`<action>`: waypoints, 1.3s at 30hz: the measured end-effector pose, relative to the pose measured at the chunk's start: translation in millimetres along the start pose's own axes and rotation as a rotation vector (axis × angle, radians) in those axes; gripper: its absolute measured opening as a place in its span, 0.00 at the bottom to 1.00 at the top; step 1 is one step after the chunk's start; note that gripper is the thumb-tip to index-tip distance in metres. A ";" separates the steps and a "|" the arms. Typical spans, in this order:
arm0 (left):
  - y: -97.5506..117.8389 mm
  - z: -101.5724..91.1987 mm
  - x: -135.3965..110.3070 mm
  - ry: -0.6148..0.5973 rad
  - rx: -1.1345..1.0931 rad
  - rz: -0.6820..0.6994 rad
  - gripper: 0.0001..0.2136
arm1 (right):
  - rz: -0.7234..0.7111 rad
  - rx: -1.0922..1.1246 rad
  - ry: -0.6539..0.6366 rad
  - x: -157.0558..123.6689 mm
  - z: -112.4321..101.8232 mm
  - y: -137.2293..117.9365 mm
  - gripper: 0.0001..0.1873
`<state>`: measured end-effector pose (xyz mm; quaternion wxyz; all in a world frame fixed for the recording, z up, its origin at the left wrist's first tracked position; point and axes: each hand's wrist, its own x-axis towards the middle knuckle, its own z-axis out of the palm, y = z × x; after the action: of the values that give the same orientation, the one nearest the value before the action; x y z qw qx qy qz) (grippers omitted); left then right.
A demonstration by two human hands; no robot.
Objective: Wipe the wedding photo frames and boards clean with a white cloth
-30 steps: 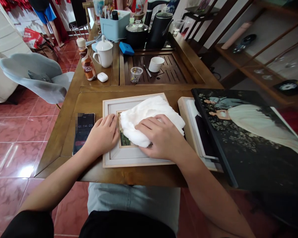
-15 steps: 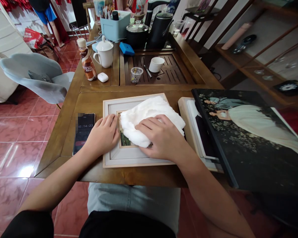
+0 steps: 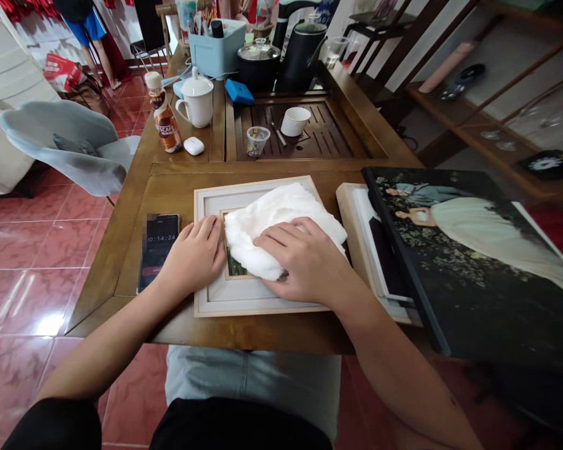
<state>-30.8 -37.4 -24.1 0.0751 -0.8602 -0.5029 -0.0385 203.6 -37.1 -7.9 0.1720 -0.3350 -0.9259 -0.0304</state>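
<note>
cloth (image 3: 281,212) under the right hand (image 3: 304,259), frame (image 3: 263,305) under the left (image 3: 197,253)

the frame lies flat on the near part of the table (image 3: 169,325), its near edge just in from the table's edge. the cloth, white and bunched, covers most of the picture (image 3: 237,267) inside it; only a strip at the left shows.

the left fingers sit close together, laid along the frame's left side, gripping nothing that i can see. the right fingers, a little bent, hold the cloth from above; how the thumb grips is hidden.

this looks like a wipe, and a good one would come from light, even pressure through the cloth, with no bare fingertip or nail on the picture. the left hand serves best as an anchor: firm on the border, clear of the picture, so the frame cannot slide. long strokes should reach the corners, where the inner edge would trap dust. the soft pile may snag there, so a folded pad would suit better than a loose bunch.

mind the sides: the phone (image 3: 158,250) lies just left of the left hand, and the box (image 3: 349,209) and large photo (image 3: 478,250) stand close at the right, so strokes that way want to be short.
</note>
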 end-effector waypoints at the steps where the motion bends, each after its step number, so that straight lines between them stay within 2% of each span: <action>1: 0.1 0.1 0.0 0.000 -0.001 0.000 0.23 | 0.006 -0.004 0.006 0.1 0.1 0.1 0.16; 6: 0.5 0.3 -0.2 0.002 -0.006 0.004 0.23 | 0.006 0.003 -0.001 0.3 -0.5 0.3 0.16; 12: -0.3 0.2 -0.2 0.004 -0.037 0.009 0.22 | -0.076 0.101 -0.053 -0.6 -2.8 -0.2 0.16; 19: 0.2 0.1 0.1 0.003 -0.012 -0.004 0.23 | 0.000 -0.010 -0.002 -1.0 -1.4 0.1 0.14; 25: -0.2 0.6 -0.8 -0.002 -0.031 0.001 0.22 | -0.062 0.086 -0.053 -0.6 -3.2 -1.3 0.16; 32: 0.7 0.3 0.5 -0.005 -0.002 -0.004 0.24 | 0.005 -0.022 -0.009 -0.4 -1.3 -0.2 0.15; 39: 0.0 -0.7 -0.6 -0.001 -0.031 0.007 0.22 | -0.069 0.072 -0.069 0.0 -3.2 -2.7 0.16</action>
<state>-31.1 -38.0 -23.6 0.0617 -0.8631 -0.4992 -0.0453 202.8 -39.7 -4.8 0.1508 -0.2975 -0.9427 0.0085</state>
